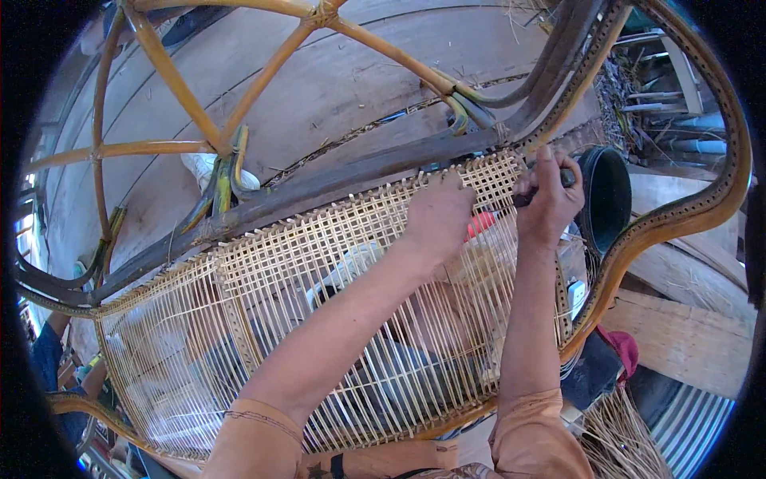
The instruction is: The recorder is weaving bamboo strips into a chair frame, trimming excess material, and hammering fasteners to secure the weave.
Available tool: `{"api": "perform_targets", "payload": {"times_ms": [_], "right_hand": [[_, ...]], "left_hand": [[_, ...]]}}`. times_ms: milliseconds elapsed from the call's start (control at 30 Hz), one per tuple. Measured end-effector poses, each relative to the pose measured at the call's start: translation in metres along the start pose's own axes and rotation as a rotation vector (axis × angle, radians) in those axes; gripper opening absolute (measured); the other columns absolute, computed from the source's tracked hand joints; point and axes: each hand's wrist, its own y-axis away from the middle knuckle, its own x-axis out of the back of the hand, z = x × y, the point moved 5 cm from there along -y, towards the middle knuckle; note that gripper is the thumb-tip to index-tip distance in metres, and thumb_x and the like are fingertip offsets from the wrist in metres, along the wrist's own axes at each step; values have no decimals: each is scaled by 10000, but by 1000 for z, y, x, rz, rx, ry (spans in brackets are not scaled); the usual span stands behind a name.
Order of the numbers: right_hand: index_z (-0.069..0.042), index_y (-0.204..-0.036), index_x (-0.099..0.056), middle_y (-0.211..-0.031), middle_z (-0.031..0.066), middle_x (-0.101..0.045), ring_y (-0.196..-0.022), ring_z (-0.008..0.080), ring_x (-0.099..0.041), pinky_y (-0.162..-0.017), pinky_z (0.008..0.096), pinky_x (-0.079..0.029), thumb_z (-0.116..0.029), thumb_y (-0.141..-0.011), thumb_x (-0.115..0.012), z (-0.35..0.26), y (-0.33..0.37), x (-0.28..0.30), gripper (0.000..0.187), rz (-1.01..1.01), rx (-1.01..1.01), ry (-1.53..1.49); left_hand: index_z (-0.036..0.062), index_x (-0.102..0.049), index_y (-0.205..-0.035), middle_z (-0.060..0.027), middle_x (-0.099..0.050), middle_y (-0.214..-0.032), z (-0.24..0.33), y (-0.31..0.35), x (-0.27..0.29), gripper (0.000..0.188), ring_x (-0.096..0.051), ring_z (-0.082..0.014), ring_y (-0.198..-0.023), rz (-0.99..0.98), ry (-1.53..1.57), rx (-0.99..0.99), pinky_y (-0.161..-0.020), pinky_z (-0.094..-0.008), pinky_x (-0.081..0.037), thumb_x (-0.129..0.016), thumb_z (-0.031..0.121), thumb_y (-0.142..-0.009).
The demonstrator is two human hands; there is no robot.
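Two bare hands are working at one cane panel (399, 343), which is stretching across the middle of the view, its upper edge lying along one dark rail (343, 172). The left hand (441, 211) is pressing near the top of the tightly woven band (335, 219), just right of centre; its fingers are bending at the edge, and I cannot tell whether they are pinching a strand. The right hand (550, 195) is keeping its fingers closed around one dark-handled tool (568, 177), near the band's right end. Below the band the long strands are running open, side by side (dozens of them, too many for me to count).

One red object (480, 226) is showing between the two hands, its kind unclear. One dark bucket (589, 191) is sitting just right of the right hand. One curved rail (738, 144), dotted with a row of holes, is sweeping down the right side. Several cane poles (267, 80) are crossing at upper left, with one lashed joint (321, 14) at the top. One pinkish-red cloth (622, 349) and one bundle of dry strands (622, 439) are lying at lower right.
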Motion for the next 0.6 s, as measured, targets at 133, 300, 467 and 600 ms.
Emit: {"api": "perform_targets", "payload": {"times_ms": [133, 300, 467, 600], "right_hand": [[-52, -829, -520, -604, 22, -521, -437, 95, -475, -396, 231, -382, -77, -823, -702, 1, 1, -1, 183, 37, -14, -48], [-40, -813, -527, -597, -4, -508, -455, 61, -465, -397, 212, -366, -58, -823, -693, 7, -3, -25, 168, -131, 4, -33], [-43, -808, -534, -605, -22, -513, -476, 35, -463, -409, 190, -361, -66, -821, -701, 13, -2, -29, 168, -168, 45, 157], [-46, -820, -546, -623, -31, -523, -499, 20, -461, -423, 178, -359, -66, -820, -704, 18, 2, -32, 160, -193, 45, 138]], "left_hand": [[82, -652, -988, -102, -575, -956, 1, 0, 5, 265, -572, -298, -900, -25, 13, -175, -754, -407, -495, -618, 126, -729], [84, -628, -1007, -78, -552, -983, 17, 26, 3, 279, -529, -263, -945, 81, -65, -227, -763, -390, -447, -622, 165, -740], [85, -611, -1036, -79, -531, -1022, 21, 31, 0, 312, -495, -249, -977, 70, -99, -174, -780, -387, -398, -616, 238, -764], [92, -592, -1076, -80, -514, -1044, 20, 30, 0, 385, -485, -254, -972, 69, -39, -154, -779, -396, -397, -644, 290, -750]]}}
